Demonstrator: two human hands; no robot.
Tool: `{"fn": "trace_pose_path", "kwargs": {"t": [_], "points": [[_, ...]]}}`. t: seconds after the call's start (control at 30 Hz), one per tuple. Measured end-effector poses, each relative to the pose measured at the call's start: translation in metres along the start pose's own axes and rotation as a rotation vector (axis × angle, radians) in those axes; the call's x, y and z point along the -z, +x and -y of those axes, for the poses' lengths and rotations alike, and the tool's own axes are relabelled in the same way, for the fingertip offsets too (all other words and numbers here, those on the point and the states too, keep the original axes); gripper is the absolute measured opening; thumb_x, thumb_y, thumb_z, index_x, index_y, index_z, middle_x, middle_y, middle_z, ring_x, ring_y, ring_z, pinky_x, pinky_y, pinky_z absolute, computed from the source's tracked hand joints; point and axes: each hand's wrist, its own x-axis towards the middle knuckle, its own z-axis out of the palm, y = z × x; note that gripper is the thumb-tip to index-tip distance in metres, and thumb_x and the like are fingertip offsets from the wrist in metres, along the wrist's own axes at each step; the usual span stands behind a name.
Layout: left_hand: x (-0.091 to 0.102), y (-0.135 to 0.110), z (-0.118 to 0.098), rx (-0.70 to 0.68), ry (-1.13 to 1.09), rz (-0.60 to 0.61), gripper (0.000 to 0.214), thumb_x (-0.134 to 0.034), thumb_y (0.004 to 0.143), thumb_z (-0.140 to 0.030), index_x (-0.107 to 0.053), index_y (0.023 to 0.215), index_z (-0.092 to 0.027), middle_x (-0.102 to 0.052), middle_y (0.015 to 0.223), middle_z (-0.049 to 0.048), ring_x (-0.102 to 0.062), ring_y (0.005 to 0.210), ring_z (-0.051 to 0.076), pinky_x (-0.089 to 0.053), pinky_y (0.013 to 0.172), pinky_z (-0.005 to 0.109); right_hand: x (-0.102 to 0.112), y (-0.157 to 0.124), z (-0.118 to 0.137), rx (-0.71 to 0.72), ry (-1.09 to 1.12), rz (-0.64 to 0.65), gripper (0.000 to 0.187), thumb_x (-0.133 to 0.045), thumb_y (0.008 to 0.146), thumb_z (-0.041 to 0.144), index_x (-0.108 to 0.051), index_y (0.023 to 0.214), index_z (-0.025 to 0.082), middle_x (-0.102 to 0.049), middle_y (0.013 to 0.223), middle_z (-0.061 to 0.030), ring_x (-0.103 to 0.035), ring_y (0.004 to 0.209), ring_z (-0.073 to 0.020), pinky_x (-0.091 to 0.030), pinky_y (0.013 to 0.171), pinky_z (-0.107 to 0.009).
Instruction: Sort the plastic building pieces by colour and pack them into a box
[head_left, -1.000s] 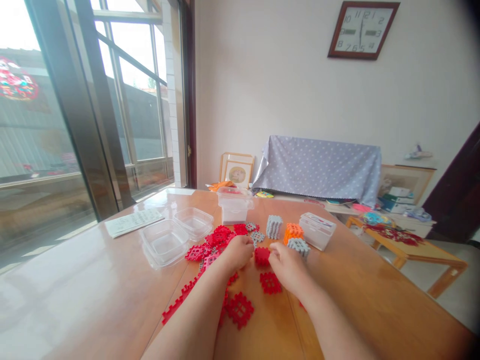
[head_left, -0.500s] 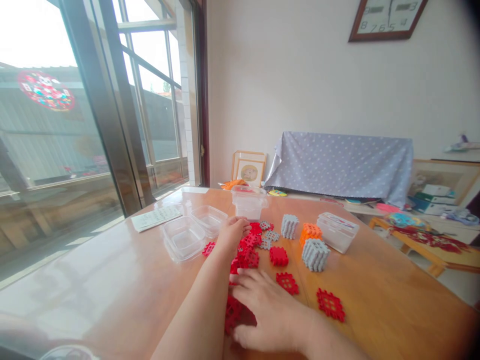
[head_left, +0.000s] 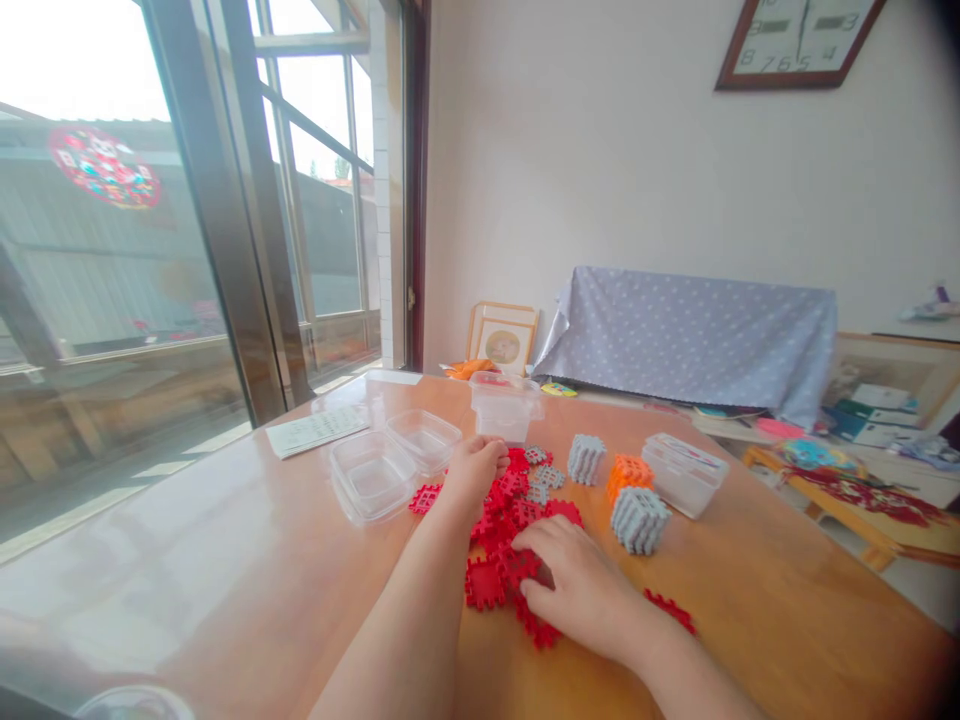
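Observation:
Red interlocking plastic plates (head_left: 487, 583) with toothed edges lie in a loose heap at the middle of the table. My left hand (head_left: 476, 478) reaches to the heap's far side, fingers curled together; what they hold, if anything, is hidden. At the near right of the heap, my right hand (head_left: 574, 575) touches the red plates, its thumb and fingers apart and bent over them. Part of another red plate (head_left: 671, 608) shows beyond my right forearm. A few loose grey plates (head_left: 547, 478) lie just past the heap.
Stacked grey plates (head_left: 639, 520) and an orange stack (head_left: 628, 472) stand at right, beside a lidded clear box (head_left: 684, 475). Left are open clear containers (head_left: 373, 475) and a paper sheet (head_left: 316, 432). Another clear tub (head_left: 504, 408) stands at the back of the wooden table (head_left: 247, 560).
My right hand has moved forward and right over the red plates, its fingers more bent, and plates have shifted with it. My left hand stays at the far side. The view has turned slightly left.

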Motion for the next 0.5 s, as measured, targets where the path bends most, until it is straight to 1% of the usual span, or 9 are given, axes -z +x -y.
{"fn": "trace_pose_path", "kwargs": {"t": [0.1, 0.17, 0.23, 0.3, 0.37, 0.4, 0.5], "points": [[0.001, 0.001, 0.000, -0.006, 0.006, 0.000, 0.024, -0.069, 0.073, -0.030, -0.065, 0.091, -0.014, -0.068, 0.080, 0.0064, -0.065, 0.076, 0.015, -0.051, 0.073, 0.027, 0.000, 0.001, -0.010, -0.037, 0.002, -0.032, 0.039, -0.059, 0.078, 0.013, -0.068, 0.114, 0.025, -0.068, 0.113, -0.0055, -0.055, 0.108, -0.0241, -0.041, 0.098, -0.037], [0.001, 0.002, -0.001, -0.011, 0.019, -0.006, 0.025, -0.068, 0.073, -0.032, -0.066, 0.091, -0.014, -0.067, 0.078, 0.0056, -0.064, 0.074, 0.015, -0.049, 0.071, 0.026, -0.001, 0.002, -0.013, -0.029, -0.014, -0.032, 0.046, -0.055, 0.076, 0.008, -0.066, 0.117, 0.025, -0.065, 0.122, -0.0061, -0.053, 0.115, -0.0244, -0.040, 0.101, -0.038], [0.001, 0.003, -0.002, -0.020, 0.038, -0.013, 0.024, -0.067, 0.074, -0.032, -0.065, 0.090, -0.014, -0.066, 0.076, 0.0049, -0.062, 0.072, 0.015, -0.048, 0.068, 0.026, -0.002, 0.002, -0.011, 0.005, -0.037, -0.035, 0.053, -0.053, 0.074, 0.006, -0.065, 0.121, 0.026, -0.059, 0.136, -0.0052, -0.048, 0.126, -0.0249, -0.036, 0.107, -0.041], [0.000, 0.004, -0.002, -0.036, 0.069, -0.026, 0.022, -0.065, 0.075, -0.032, -0.065, 0.088, -0.015, -0.064, 0.073, 0.0037, -0.060, 0.069, 0.015, -0.045, 0.064, 0.024, -0.003, 0.002, -0.004, 0.043, -0.042, -0.041, 0.053, -0.055, 0.076, 0.009, -0.064, 0.125, 0.028, -0.055, 0.142, -0.0038, -0.045, 0.130, -0.0255, -0.032, 0.111, -0.044], [0.000, 0.006, -0.003, -0.065, 0.114, -0.045, 0.020, -0.063, 0.076, -0.033, -0.065, 0.086, -0.016, -0.063, 0.070, 0.0023, -0.058, 0.066, 0.014, -0.043, 0.061, 0.023, -0.005, 0.002, 0.007, 0.080, -0.024, -0.013, 0.048, -0.061, 0.079, 0.018, -0.064, 0.126, 0.030, -0.059, 0.138, -0.0037, -0.046, 0.128, -0.0261, -0.032, 0.111, -0.044], [-0.001, 0.007, -0.003, -0.082, 0.137, -0.054, 0.020, -0.062, 0.076, -0.034, -0.064, 0.084, -0.016, -0.062, 0.068, 0.0018, -0.057, 0.065, 0.014, -0.042, 0.060, 0.023, -0.006, 0.002, 0.012, 0.104, -0.015, 0.023, 0.048, -0.064, 0.080, 0.022, -0.064, 0.128, 0.030, -0.062, 0.135, -0.0038, -0.047, 0.127, -0.0265, -0.033, 0.110, -0.044], [-0.005, 0.009, -0.004, -0.125, 0.187, -0.062, 0.019, -0.061, 0.076, -0.034, -0.064, 0.081, -0.016, -0.060, 0.065, 0.0005, -0.053, 0.061, 0.013, -0.038, 0.057, 0.023, -0.011, 0.003, 0.025, 0.143, -0.019, 0.119, 0.049, -0.069, 0.081, 0.026, -0.062, 0.130, 0.032, -0.067, 0.128, -0.0027, -0.047, 0.126, -0.0270, -0.032, 0.108, -0.043]]}}
